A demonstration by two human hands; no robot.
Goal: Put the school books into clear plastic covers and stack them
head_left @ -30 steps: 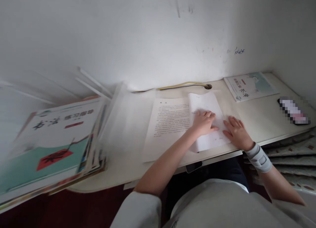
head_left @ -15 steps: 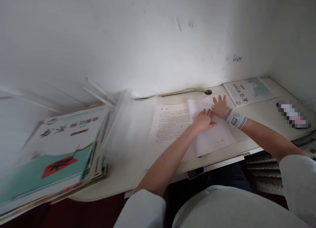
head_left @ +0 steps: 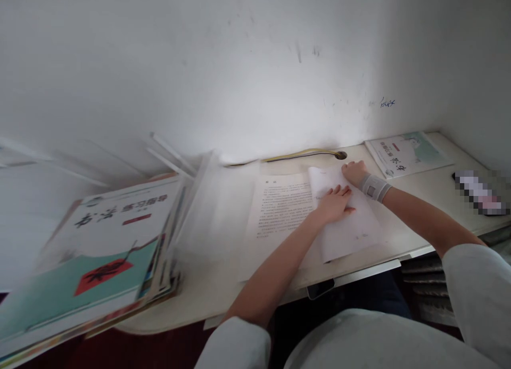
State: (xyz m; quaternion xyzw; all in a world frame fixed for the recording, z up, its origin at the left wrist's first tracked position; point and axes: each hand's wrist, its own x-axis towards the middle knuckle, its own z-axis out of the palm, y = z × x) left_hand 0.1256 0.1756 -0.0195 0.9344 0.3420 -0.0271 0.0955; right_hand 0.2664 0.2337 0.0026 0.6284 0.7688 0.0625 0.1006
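Partly hidden under the left hand point(head_left: 336, 205), fingers slightly spread, and meeting the right hand point(head_left: 354, 173), curled so one cannot tell whether it pinches, the white paper point(head_left: 349, 233), faintly marked, lies on the desk point(head_left: 415, 209).

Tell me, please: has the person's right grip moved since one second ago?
Yes: judged against the cable hole in the desk, the right grip has moved forward and leftward, closer to that hole.
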